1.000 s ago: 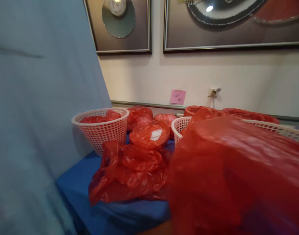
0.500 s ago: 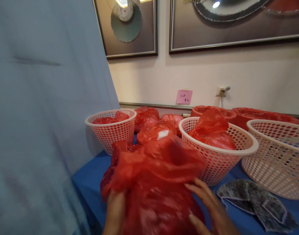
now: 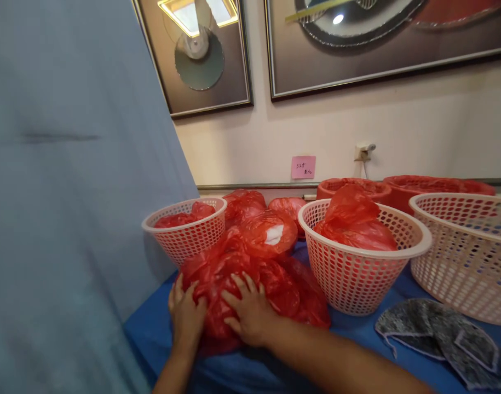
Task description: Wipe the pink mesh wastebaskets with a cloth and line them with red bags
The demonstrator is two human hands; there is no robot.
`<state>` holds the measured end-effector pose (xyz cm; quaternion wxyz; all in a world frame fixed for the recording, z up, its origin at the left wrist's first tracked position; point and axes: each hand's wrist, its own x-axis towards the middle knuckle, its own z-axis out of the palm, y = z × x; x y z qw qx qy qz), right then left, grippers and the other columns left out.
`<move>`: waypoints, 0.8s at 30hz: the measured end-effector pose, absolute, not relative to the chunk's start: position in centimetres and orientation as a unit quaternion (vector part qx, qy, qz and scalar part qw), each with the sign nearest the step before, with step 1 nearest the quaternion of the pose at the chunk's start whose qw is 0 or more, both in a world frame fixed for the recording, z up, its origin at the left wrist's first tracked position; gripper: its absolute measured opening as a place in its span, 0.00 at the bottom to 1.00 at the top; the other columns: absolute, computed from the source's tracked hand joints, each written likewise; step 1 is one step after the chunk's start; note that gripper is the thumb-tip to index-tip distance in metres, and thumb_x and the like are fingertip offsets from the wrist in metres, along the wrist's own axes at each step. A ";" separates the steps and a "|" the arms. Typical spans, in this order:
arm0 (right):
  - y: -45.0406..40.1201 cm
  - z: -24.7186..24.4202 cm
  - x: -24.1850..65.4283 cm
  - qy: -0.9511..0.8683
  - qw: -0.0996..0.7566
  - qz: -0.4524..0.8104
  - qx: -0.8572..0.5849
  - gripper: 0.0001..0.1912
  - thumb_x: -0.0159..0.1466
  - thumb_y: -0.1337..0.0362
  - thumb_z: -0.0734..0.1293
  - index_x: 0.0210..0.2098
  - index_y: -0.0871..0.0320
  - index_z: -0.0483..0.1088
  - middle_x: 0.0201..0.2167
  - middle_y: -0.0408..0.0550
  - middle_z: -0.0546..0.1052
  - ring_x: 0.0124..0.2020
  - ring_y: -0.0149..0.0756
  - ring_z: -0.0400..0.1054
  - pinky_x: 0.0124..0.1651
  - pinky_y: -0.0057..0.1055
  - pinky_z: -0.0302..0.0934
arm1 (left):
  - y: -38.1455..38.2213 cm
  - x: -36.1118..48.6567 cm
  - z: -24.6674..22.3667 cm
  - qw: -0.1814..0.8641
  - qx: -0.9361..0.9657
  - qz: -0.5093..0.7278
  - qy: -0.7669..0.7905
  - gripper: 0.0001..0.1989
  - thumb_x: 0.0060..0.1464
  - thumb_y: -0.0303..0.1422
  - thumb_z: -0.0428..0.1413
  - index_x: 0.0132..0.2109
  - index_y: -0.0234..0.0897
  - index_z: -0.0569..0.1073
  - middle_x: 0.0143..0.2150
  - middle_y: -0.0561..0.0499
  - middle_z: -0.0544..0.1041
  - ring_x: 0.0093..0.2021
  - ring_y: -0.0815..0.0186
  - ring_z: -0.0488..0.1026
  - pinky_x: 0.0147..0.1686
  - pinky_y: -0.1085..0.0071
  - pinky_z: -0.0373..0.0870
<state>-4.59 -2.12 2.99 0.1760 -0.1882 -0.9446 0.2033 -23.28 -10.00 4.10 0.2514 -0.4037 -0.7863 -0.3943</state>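
Note:
Red plastic bags [image 3: 278, 290] lie heaped on the blue-covered table [image 3: 151, 312], their contents hard to make out. My left hand [image 3: 186, 312] rests against the heap's left side, fingers apart. Spread across the front of the heap, my right hand [image 3: 250, 309] presses on the crumpled plastic. Neither hand is closed round anything. Just behind lies another red bag with a white patch [image 3: 274, 234].
A pink basket [image 3: 184, 235] holding red plastic stands at the back left. To the right are a basket with a red bag [image 3: 361, 282] and another pink basket [image 3: 459, 262]. A grey patterned cloth [image 3: 435, 334] lies in front. A blue curtain [image 3: 69, 219] hangs on the left.
The red bag between my hands has gone down and forward onto the table and now lies flatter. My right hand has moved left from its right side onto the front.

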 end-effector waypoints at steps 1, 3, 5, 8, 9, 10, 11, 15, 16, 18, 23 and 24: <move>-1.3 2.7 -5.5 -0.940 0.153 0.221 -0.210 0.30 0.70 0.51 0.61 0.70 0.46 0.57 0.73 0.57 0.56 0.71 0.62 0.52 0.64 0.70 0.52 | -9.9 -22.7 3.9 0.257 -0.421 -0.382 -0.781 0.19 0.56 0.37 0.51 0.50 0.33 0.78 0.67 0.36 0.68 0.70 0.43 0.61 0.67 0.45 0.61; 0.3 1.8 -6.6 -0.936 0.119 0.241 -0.228 0.23 0.71 0.57 0.58 0.63 0.54 0.68 0.62 0.60 0.71 0.63 0.56 0.65 0.62 0.64 0.58 | -9.7 -21.5 3.7 0.258 -0.470 -0.358 -0.764 0.26 0.60 0.41 0.52 0.61 0.34 0.72 0.72 0.36 0.61 0.74 0.43 0.52 0.68 0.42 0.57; 1.4 1.0 -7.2 -0.938 0.106 0.243 -0.221 0.20 0.70 0.61 0.58 0.57 0.58 0.73 0.55 0.60 0.76 0.57 0.54 0.70 0.61 0.60 0.60 | -9.0 -20.7 3.8 0.235 -0.533 -0.301 -0.755 0.29 0.61 0.43 0.53 0.67 0.40 0.67 0.76 0.40 0.54 0.76 0.44 0.46 0.68 0.41 0.55; 1.8 0.3 -7.3 -0.942 0.102 0.243 -0.207 0.20 0.69 0.60 0.60 0.55 0.60 0.75 0.56 0.61 0.76 0.58 0.55 0.69 0.62 0.59 0.60 | -6.8 -21.4 3.6 0.136 -0.571 -0.153 -0.795 0.31 0.61 0.44 0.55 0.69 0.45 0.66 0.78 0.42 0.49 0.75 0.38 0.45 0.66 0.35 0.53; 1.6 0.3 -7.1 -0.943 0.103 0.243 -0.203 0.21 0.69 0.60 0.60 0.56 0.60 0.74 0.58 0.61 0.74 0.60 0.55 0.68 0.63 0.58 0.59 | -5.9 -22.1 3.4 0.087 -0.571 -0.106 -0.809 0.31 0.61 0.45 0.54 0.69 0.44 0.65 0.77 0.41 0.51 0.74 0.37 0.49 0.65 0.36 0.55; 1.3 0.3 -6.7 -0.943 0.104 0.244 -0.199 0.22 0.69 0.59 0.60 0.58 0.61 0.72 0.61 0.61 0.73 0.62 0.55 0.66 0.64 0.58 0.58 | -5.1 -22.8 3.1 0.039 -0.571 -0.068 -0.817 0.31 0.62 0.45 0.53 0.70 0.43 0.65 0.76 0.39 0.55 0.73 0.39 0.54 0.64 0.39 0.58; 0.8 0.5 -6.2 -0.944 0.104 0.245 -0.197 0.24 0.69 0.58 0.61 0.60 0.61 0.70 0.63 0.61 0.70 0.64 0.56 0.63 0.65 0.58 0.57 | -4.3 -23.6 2.7 -0.001 -0.574 -0.041 -0.818 0.31 0.62 0.44 0.52 0.70 0.42 0.65 0.74 0.39 0.60 0.71 0.43 0.59 0.64 0.43 0.61; -1.6 1.6 -2.1 -0.945 0.136 0.244 -0.171 0.30 0.68 0.55 0.64 0.67 0.60 0.63 0.69 0.62 0.63 0.69 0.57 0.57 0.69 0.59 0.51 | -2.6 -25.6 1.2 -0.039 -0.587 -0.007 -0.809 0.29 0.64 0.40 0.50 0.69 0.38 0.66 0.70 0.39 0.68 0.68 0.52 0.66 0.63 0.55 0.66; -2.0 1.8 -0.7 -0.944 0.157 0.241 -0.159 0.31 0.69 0.54 0.63 0.68 0.58 0.62 0.70 0.60 0.62 0.70 0.56 0.56 0.70 0.58 0.49 | -2.5 -25.6 1.0 -0.035 -0.584 -0.003 -0.811 0.29 0.64 0.40 0.48 0.69 0.36 0.66 0.70 0.38 0.66 0.68 0.51 0.66 0.63 0.54 0.65; -2.3 1.7 2.1 -0.941 0.196 0.234 -0.147 0.29 0.71 0.53 0.62 0.69 0.51 0.59 0.72 0.55 0.59 0.72 0.53 0.51 0.72 0.58 0.45 | -2.6 -25.4 1.0 -0.026 -0.576 0.006 -0.817 0.29 0.66 0.40 0.46 0.69 0.34 0.66 0.71 0.36 0.65 0.68 0.48 0.65 0.63 0.50 0.65; -0.6 -0.5 6.7 -0.927 0.195 0.239 -0.212 0.26 0.72 0.54 0.60 0.68 0.50 0.62 0.72 0.53 0.59 0.73 0.51 0.49 0.74 0.57 0.41 | -3.7 -24.1 3.8 0.004 -0.564 0.031 -0.825 0.26 0.62 0.38 0.50 0.65 0.35 0.71 0.68 0.35 0.69 0.66 0.42 0.67 0.61 0.42 0.65; -0.2 -1.0 7.0 -0.922 0.196 0.246 -0.226 0.26 0.72 0.54 0.60 0.67 0.51 0.63 0.72 0.53 0.60 0.73 0.50 0.50 0.74 0.56 0.41 | -4.0 -23.7 4.8 0.025 -0.566 0.032 -0.824 0.26 0.62 0.38 0.51 0.64 0.35 0.72 0.68 0.35 0.69 0.66 0.42 0.67 0.62 0.43 0.63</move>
